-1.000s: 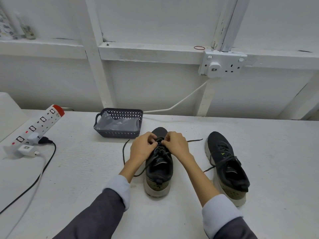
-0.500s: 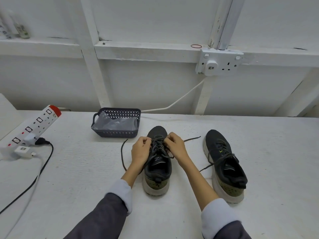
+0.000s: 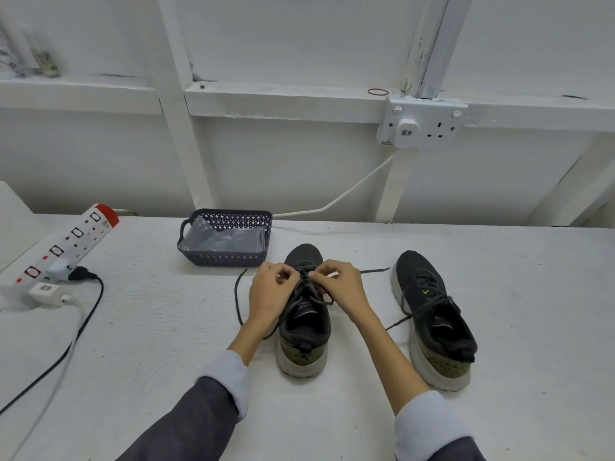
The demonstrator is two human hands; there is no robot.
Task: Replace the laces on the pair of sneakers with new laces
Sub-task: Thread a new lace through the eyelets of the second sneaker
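Note:
Two black sneakers with pale soles stand on the white table, toes pointing away from me. My left hand and my right hand meet over the eyelets of the left sneaker, each pinching its dark lace. One loose lace end loops out to the left on the table, the other runs right past my right hand. The right sneaker stands apart, laced with dark laces, one end trailing to its left.
A dark perforated basket holding a clear plastic bag sits just behind the left sneaker. A white power strip with plugs and black and white cables lies at the far left. A wall socket is mounted on the wall behind.
Both hands stay on the left sneaker's lace; their fingers have shifted slightly over the eyelets. The sneakers have not moved.

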